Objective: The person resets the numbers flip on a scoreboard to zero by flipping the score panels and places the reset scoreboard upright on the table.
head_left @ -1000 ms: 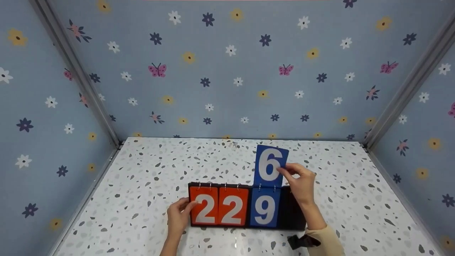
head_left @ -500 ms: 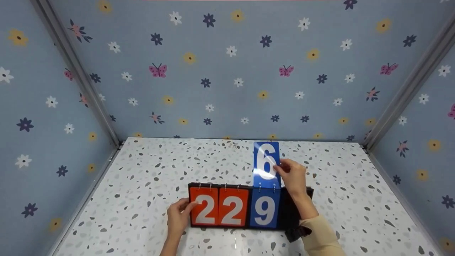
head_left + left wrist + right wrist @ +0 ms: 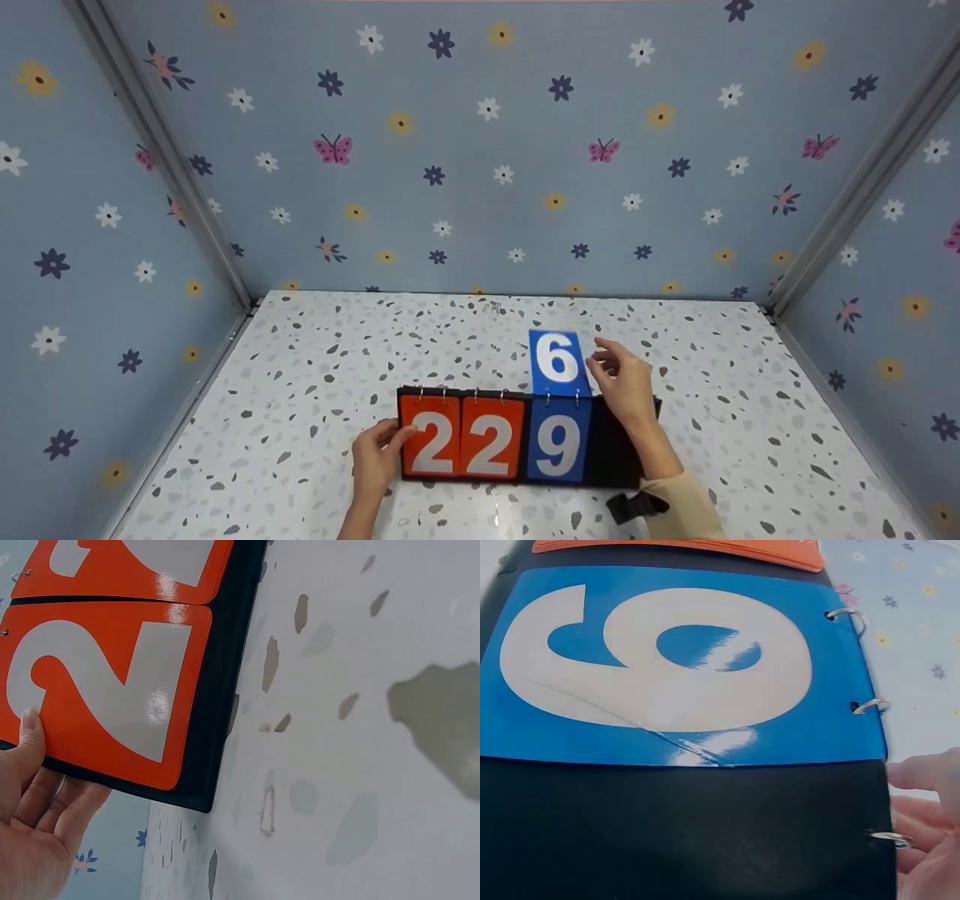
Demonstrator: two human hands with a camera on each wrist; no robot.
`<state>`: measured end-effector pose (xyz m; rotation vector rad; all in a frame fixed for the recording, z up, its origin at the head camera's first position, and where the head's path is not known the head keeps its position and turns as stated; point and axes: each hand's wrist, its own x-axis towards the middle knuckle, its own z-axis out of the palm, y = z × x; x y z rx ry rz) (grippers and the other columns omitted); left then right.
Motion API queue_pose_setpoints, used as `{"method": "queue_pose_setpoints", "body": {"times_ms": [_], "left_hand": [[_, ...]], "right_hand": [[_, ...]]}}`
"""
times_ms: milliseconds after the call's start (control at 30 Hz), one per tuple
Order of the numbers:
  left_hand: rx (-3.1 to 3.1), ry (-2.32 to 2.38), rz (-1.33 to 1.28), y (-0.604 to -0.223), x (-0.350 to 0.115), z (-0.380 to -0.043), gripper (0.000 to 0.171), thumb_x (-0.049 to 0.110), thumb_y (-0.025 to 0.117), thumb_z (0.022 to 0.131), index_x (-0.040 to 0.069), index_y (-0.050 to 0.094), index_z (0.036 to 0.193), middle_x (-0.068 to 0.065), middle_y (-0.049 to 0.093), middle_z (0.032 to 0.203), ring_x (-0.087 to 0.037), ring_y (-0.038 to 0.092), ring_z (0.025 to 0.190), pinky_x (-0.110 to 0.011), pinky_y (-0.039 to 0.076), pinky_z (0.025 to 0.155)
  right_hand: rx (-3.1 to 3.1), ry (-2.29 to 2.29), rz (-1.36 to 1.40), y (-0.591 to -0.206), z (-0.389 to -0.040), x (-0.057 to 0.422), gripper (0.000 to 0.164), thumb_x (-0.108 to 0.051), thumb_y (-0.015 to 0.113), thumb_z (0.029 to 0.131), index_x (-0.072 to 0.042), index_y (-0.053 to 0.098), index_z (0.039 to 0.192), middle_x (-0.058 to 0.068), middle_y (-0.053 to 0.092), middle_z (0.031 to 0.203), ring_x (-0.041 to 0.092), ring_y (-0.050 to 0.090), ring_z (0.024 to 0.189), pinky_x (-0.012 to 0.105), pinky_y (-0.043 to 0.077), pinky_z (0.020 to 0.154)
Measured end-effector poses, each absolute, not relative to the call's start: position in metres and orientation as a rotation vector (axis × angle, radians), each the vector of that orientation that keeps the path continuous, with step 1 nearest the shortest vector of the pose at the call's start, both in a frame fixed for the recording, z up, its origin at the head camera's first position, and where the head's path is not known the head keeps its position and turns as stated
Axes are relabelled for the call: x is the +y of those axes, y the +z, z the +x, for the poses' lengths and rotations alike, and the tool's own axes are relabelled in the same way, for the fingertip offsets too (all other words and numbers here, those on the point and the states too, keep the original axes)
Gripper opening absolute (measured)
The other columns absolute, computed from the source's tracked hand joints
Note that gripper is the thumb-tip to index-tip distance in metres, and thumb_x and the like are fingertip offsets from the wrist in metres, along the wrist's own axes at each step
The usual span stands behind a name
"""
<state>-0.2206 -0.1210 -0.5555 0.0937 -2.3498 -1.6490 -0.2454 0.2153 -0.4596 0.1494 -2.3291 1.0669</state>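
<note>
A black tabletop flip scoreboard (image 3: 613, 446) bears two red cards, each with a white 2, and a blue 9 card (image 3: 559, 442) hung on metal rings. At its left edge my left hand (image 3: 375, 456) grips the board, thumb over the leftmost red card (image 3: 112, 690) and fingers behind. Beyond the top edge, a blue 6 card (image 3: 556, 361) tilts backward on its rings. My right hand (image 3: 627, 384) is just right of that card, a small gap between fingertips and card, fingers loosely bent with nothing held. Its forearm hides part of the board's bare black right section.
The board stands on a white speckled table (image 3: 315, 352). Blue floral panels (image 3: 480, 150) rise behind and at both sides, with grey metal posts (image 3: 855, 150) at the corners. A black strap (image 3: 637, 508) sits at the right wrist.
The right hand has let go of the blue 6 card, which has dropped back and lower behind the board. Before, its fingers pinched the card's right edge. The left hand keeps its place.
</note>
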Motion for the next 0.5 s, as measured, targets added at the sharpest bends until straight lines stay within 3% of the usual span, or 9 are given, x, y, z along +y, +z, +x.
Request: {"method": "queue_pose_setpoints", "body": {"times_ms": [100,300,500], "left_hand": [[-2.358,-1.649,0.113,-0.556,-0.121,-0.220,0.022,0.020,0.070,0.079,0.000,0.069,0.088,-0.010,0.067,0.084,-0.022,0.063,0.080,-0.036,0.050,0.077],[-2.365,-1.659,0.132,-0.555,-0.121,-0.219,0.025,0.022,0.069,0.079,-0.001,0.069,0.090,-0.011,0.067,0.086,-0.023,0.063,0.082,-0.037,0.050,0.077],[-2.359,-1.664,0.116,-0.555,-0.121,-0.220,0.024,0.021,0.069,0.079,-0.001,0.069,0.090,-0.010,0.067,0.085,-0.021,0.063,0.080,-0.035,0.050,0.077]], "right_hand": [[-2.235,1.093,0.177,-0.459,-0.234,0.217,0.023,-0.002,0.067,0.079,0.002,0.064,0.101,0.012,0.067,0.082,0.020,0.063,0.068,0.034,0.052,0.061],[-2.016,1.206,0.165,-0.460,-0.198,0.212,0.018,0.006,0.065,0.078,0.002,0.066,0.096,0.011,0.066,0.082,0.015,0.061,0.066,0.015,0.047,0.059],[-1.954,1.270,0.110,-0.457,-0.167,0.200,0.018,0.014,0.062,0.076,0.009,0.063,0.094,0.019,0.065,0.085,0.024,0.062,0.070,0.015,0.048,0.063]]}}
